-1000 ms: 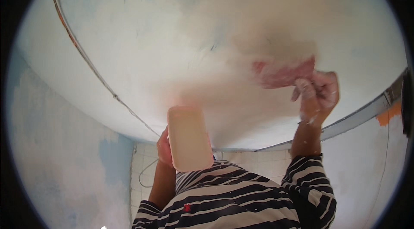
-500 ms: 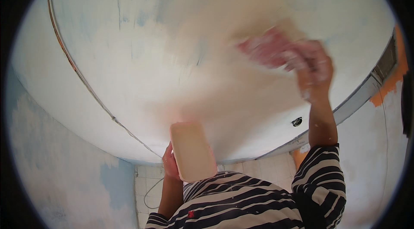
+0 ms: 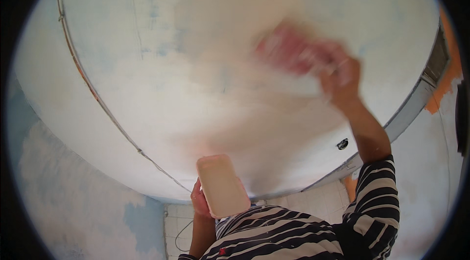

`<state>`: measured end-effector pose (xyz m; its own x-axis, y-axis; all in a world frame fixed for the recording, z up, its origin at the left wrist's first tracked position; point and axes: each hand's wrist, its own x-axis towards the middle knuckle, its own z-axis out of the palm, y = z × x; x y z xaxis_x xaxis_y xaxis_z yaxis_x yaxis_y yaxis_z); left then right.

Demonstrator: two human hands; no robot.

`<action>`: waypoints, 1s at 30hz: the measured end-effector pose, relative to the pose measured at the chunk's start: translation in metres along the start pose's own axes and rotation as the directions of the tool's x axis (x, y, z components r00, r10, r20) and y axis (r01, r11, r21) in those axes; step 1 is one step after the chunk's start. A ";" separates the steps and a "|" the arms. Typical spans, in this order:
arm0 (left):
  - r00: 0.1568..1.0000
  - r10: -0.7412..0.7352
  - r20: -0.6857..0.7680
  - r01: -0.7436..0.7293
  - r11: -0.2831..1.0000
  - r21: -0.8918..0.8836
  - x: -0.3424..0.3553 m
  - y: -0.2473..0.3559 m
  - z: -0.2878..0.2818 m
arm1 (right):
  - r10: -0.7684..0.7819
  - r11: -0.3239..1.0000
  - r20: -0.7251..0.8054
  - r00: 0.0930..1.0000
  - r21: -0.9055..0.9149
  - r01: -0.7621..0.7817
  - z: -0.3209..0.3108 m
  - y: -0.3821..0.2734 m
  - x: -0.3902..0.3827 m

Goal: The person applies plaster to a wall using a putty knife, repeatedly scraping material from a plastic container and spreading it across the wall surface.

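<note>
- two bare hands are at work before a patchy white-and-blue wall (image 3: 161,84): the right hand (image 3: 340,71) is raised, the left hand (image 3: 199,199) low, near the striped shirt (image 3: 274,233).
- right grip: fingers closed around the near end of a flat red spreader (image 3: 286,49), pinching it; motion blur hides how each finger sits.
- left grip: fingers bent about the left edge of a pink-rimmed tray (image 3: 213,158), near its lower end; what the hand does behind it cannot be told.
- the key relation: the spreader lies up and to the left of the right hand, in front of a beige stretch of the wall; whether its edge touches the surface cannot be told.
- the tray is well below the spreader and further left, its long axis running nearly upright with the top leaning left; the left hand is much the nearer to it.
- against half a second ago, the spreader and right hand have shifted leftward in view, and the tray sits a little lower.
- against a second ago, the spreader is higher, and the black wall hole (image 3: 342,144), then out of sight, shows beside the right forearm (image 3: 368,130).
</note>
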<state>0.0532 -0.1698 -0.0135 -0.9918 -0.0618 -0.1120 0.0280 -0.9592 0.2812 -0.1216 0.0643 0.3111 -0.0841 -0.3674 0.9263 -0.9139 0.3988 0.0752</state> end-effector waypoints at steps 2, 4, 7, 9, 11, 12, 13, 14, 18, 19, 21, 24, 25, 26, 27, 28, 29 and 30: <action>1.000 -0.007 0.006 0.007 1.000 -0.030 0.004 -0.003 -0.006 | 0.275 0.951 -0.371 0.887 0.239 -0.195 -0.033 0.008 0.035; 1.000 0.030 -0.004 -0.030 1.000 -0.002 0.001 -0.002 0.003 | 0.099 0.978 -0.606 0.789 0.206 0.036 -0.057 0.019 0.050; 0.994 0.106 0.004 -0.106 0.994 0.007 -0.006 0.010 0.017 | 0.303 0.865 -0.301 0.904 0.484 -0.129 -0.016 -0.015 0.003; 0.994 0.112 0.020 -0.112 0.994 -0.008 -0.007 0.012 0.018 | -0.099 0.987 0.061 0.993 0.136 0.090 -0.001 -0.006 -0.025; 0.990 0.124 0.069 -0.127 0.991 0.041 -0.004 0.013 0.013 | -0.294 0.940 0.159 0.942 -0.132 0.316 0.008 -0.008 -0.018; 0.989 0.125 0.082 -0.129 0.991 0.041 -0.003 0.014 0.012 | -0.155 0.986 0.098 0.983 -0.042 0.160 0.003 0.006 -0.005; 0.990 0.131 0.049 -0.132 0.991 0.012 -0.001 0.014 0.011 | -0.012 0.998 0.031 0.999 0.068 0.010 -0.002 0.021 0.006; 0.989 0.146 -0.001 -0.146 0.989 -0.014 -0.001 0.016 0.007 | 0.250 0.967 -0.216 0.944 0.101 -0.233 -0.019 0.001 0.045; 0.992 0.118 0.046 -0.116 0.993 -0.036 0.003 0.022 0.004 | 0.153 0.965 -0.476 0.866 0.261 -0.027 -0.065 0.019 0.090; 0.990 0.137 0.028 -0.135 0.989 -0.055 0.001 0.024 0.008 | 0.225 0.949 -0.418 0.880 0.297 -0.101 -0.048 0.006 0.075; 0.983 0.181 0.043 -0.177 0.981 -0.073 -0.005 0.032 0.017 | 0.040 0.991 0.115 0.993 0.125 -0.054 -0.016 -0.020 0.033; 0.969 0.197 0.147 -0.196 0.980 -0.025 -0.002 0.032 0.020 | -0.345 0.935 0.528 0.776 0.119 0.335 0.009 -0.032 0.009; 0.976 0.197 0.095 -0.194 0.980 -0.040 0.001 0.031 0.017 | -0.274 0.944 0.442 0.854 -0.045 0.326 0.006 -0.023 0.020; 0.979 0.203 0.036 -0.201 0.978 -0.049 0.002 0.030 0.014 | -0.209 0.939 0.334 0.919 -0.195 0.284 0.002 -0.011 0.031; 0.981 0.195 0.010 -0.195 0.979 -0.055 0.003 0.027 0.010 | -0.192 0.952 0.109 0.975 -0.222 0.212 -0.017 0.002 0.062; 0.979 0.205 -0.010 -0.205 0.977 -0.062 0.002 0.029 0.008 | 0.191 0.977 0.008 0.981 -0.099 -0.190 -0.032 -0.016 0.096; 0.979 0.203 -0.015 -0.204 0.977 -0.066 0.003 0.029 0.007 | 0.167 0.984 -0.210 0.963 0.096 -0.149 -0.047 0.001 0.121; 0.978 0.206 -0.016 -0.207 0.976 -0.069 0.002 0.029 0.008 | 0.110 0.981 -0.353 0.929 0.188 -0.045 -0.063 0.003 0.139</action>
<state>0.0507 -0.1955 0.0018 -0.9625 -0.2628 -0.0670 0.2412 -0.9424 0.2318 -0.1114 0.0670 0.4632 -0.0381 -0.0008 0.9993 -0.9676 0.2500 -0.0367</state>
